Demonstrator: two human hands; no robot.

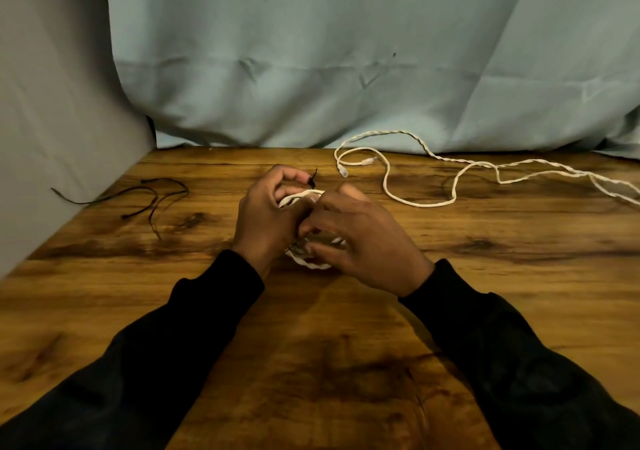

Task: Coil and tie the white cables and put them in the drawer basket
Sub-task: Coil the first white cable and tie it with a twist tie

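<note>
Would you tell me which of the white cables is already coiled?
The coiled cable gripped between the left hand and right hand; the loose cable sprawls uncoiled at the table's far right.

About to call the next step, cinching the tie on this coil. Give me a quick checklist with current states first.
1. Coiled white cable held by both hands: ok; left hand and right hand grip it over the brown wooden table.
2. Thin black tie at the coil: ok, its end sticks up by the left fingers.
3. Tie closed around the coil: cannot tell, hands hide it.
4. Spare black ties available: ok, lying on the table's left.
5. Second loose white cable coiled: not ok, sprawled at back right.
6. Drawer basket located: cannot tell, none in view.
</note>
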